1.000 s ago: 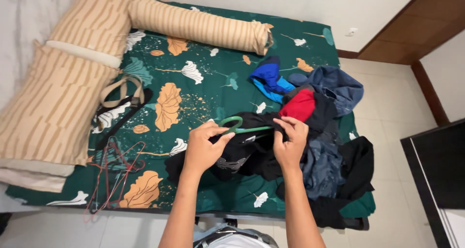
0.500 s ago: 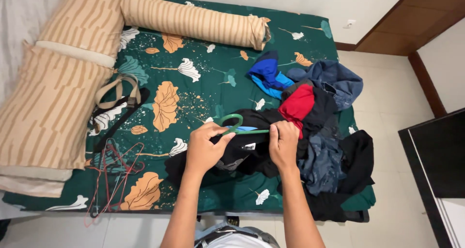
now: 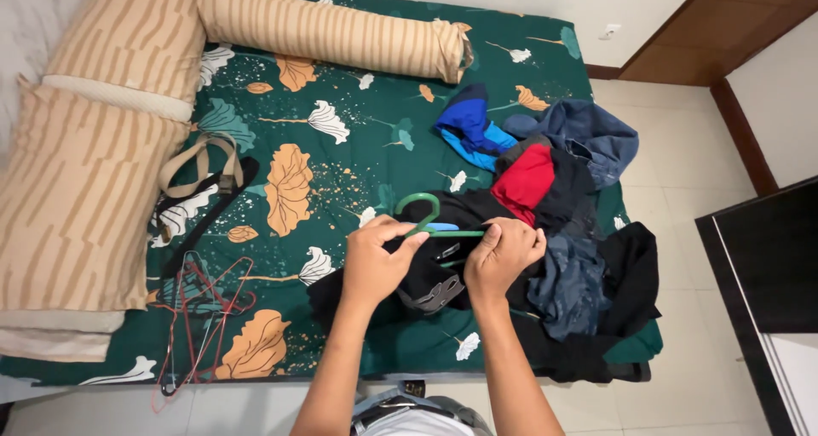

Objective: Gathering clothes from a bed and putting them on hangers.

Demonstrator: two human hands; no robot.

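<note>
We see both hands over the bed (image 3: pixel 341 172): left hand (image 3: pixel 375 261) and right hand (image 3: pixel 503 253) each pinch the green hanger (image 3: pixel 430 223), which lies across a black garment (image 3: pixel 426 266) beside the heap of clothes (image 3: pixel 571 197). Red hangers (image 3: pixel 200 308) lie well apart, left.

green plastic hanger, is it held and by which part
Yes: the left hand and right hand grip the green plastic hanger along its bar, over a black garment.

No packages, signs or screens show. A small white label (image 3: pixel 449 251) lies on the black garment (image 3: pixel 426 274) between the hands, too small to make out.
</note>
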